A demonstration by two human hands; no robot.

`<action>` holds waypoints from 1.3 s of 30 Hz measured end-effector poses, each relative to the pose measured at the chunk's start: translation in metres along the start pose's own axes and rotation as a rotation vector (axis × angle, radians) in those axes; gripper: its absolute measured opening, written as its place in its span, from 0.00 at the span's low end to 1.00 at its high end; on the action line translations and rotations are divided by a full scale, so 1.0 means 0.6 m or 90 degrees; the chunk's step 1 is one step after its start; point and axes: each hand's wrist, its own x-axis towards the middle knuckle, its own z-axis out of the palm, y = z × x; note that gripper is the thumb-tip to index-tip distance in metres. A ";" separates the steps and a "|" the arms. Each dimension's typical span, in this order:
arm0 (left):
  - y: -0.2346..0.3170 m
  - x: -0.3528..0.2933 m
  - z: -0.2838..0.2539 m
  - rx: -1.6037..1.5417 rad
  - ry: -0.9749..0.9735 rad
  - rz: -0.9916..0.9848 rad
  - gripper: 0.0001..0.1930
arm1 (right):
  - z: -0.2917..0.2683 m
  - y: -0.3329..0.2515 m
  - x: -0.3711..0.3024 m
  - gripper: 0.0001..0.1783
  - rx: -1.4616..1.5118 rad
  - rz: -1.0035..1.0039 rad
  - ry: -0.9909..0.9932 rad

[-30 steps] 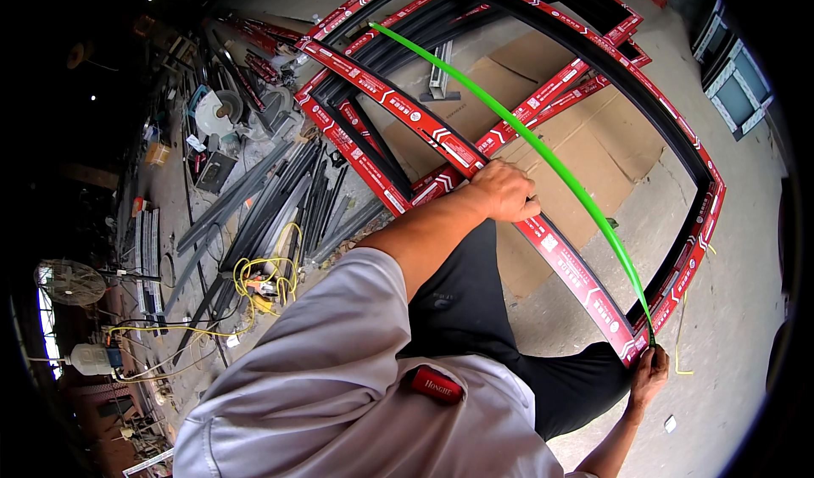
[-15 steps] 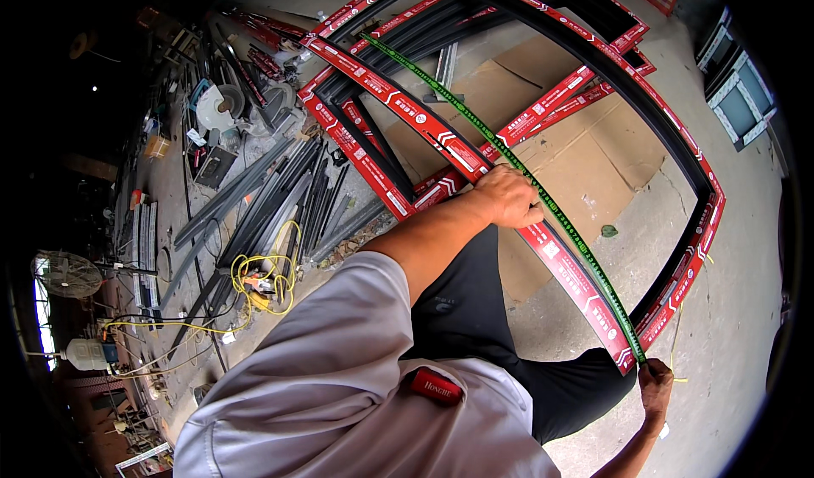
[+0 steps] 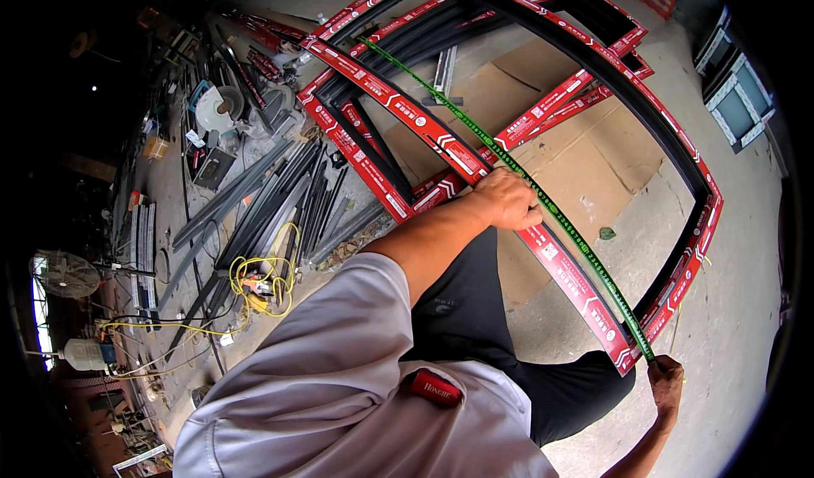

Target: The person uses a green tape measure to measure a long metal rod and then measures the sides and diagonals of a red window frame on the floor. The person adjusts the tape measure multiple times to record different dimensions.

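Note:
My left hand [image 3: 509, 200] is closed round the near bar of a large rectangular frame [image 3: 577, 287], black with red printed film along its faces. A green tape measure [image 3: 585, 245] stretches along that bar, passing close beside my left knuckles. Its far end lies near the frame's far left corner. Just beyond the near right corner, my right hand [image 3: 666, 380] pinches the tape's near end between closed fingers; whatever else sits inside that hand is hidden. The frame is tilted, with its near corner beside my knee.
Beneath it lie more red-filmed frames [image 3: 360, 151] and flattened cardboard [image 3: 593, 151]. At left are dark metal profiles [image 3: 263, 211], a circular saw [image 3: 216, 105] and a tangled yellow cable [image 3: 267, 279]. Small framed panels [image 3: 739, 109] lean at far right.
My right hand has shifted slightly right, away from the frame's corner, and the tape's near end has gone with it. The left hand keeps its grip on the bar.

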 end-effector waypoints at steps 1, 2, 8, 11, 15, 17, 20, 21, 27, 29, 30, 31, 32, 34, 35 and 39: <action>0.001 0.000 -0.001 -0.001 0.003 0.001 0.24 | -0.003 0.003 0.003 0.07 -0.016 -0.013 0.010; 0.001 0.001 -0.002 -0.002 0.006 0.002 0.24 | -0.007 0.002 0.008 0.07 -0.037 -0.014 0.005; 0.000 0.000 -0.003 -0.003 0.006 0.005 0.24 | -0.022 0.009 0.033 0.07 -0.060 -0.025 -0.029; -0.001 -0.003 -0.006 -0.004 -0.001 0.002 0.24 | -0.024 0.006 0.036 0.08 -0.032 -0.018 -0.058; 0.002 0.002 -0.009 -0.013 -0.008 0.002 0.24 | -0.033 0.043 0.047 0.09 0.011 0.010 -0.073; 0.003 0.002 -0.009 -0.013 -0.007 0.003 0.24 | -0.038 0.052 0.050 0.09 0.049 0.035 -0.096; 0.000 -0.001 -0.007 -0.007 -0.005 0.004 0.24 | -0.038 0.046 0.050 0.08 0.042 0.033 -0.111; 0.000 -0.001 -0.006 -0.005 -0.005 0.004 0.24 | -0.038 0.044 0.048 0.08 0.042 0.037 -0.110; -0.002 -0.001 -0.002 -0.017 0.023 0.013 0.24 | -0.034 0.040 0.044 0.08 0.069 0.054 -0.115; -0.003 -0.001 -0.001 -0.017 0.022 0.014 0.23 | -0.032 0.044 0.044 0.08 0.086 0.062 -0.122; -0.003 0.001 -0.001 -0.014 0.019 0.013 0.23 | -0.031 0.047 0.044 0.08 0.088 0.059 -0.123; -0.003 0.001 -0.001 -0.012 0.016 0.012 0.23 | -0.029 0.049 0.044 0.08 0.090 0.055 -0.124; -0.002 0.002 -0.001 -0.014 0.015 0.012 0.23 | -0.029 0.051 0.044 0.08 0.092 0.052 -0.124; -0.002 0.001 -0.002 -0.017 0.013 0.011 0.23 | -0.027 0.047 0.042 0.08 0.101 0.069 -0.127; -0.002 0.001 -0.003 -0.017 0.010 0.010 0.23 | -0.027 0.044 0.040 0.08 0.106 0.077 -0.128; -0.002 -0.002 -0.004 -0.014 -0.005 0.005 0.23 | -0.024 0.018 0.030 0.07 0.119 0.102 -0.136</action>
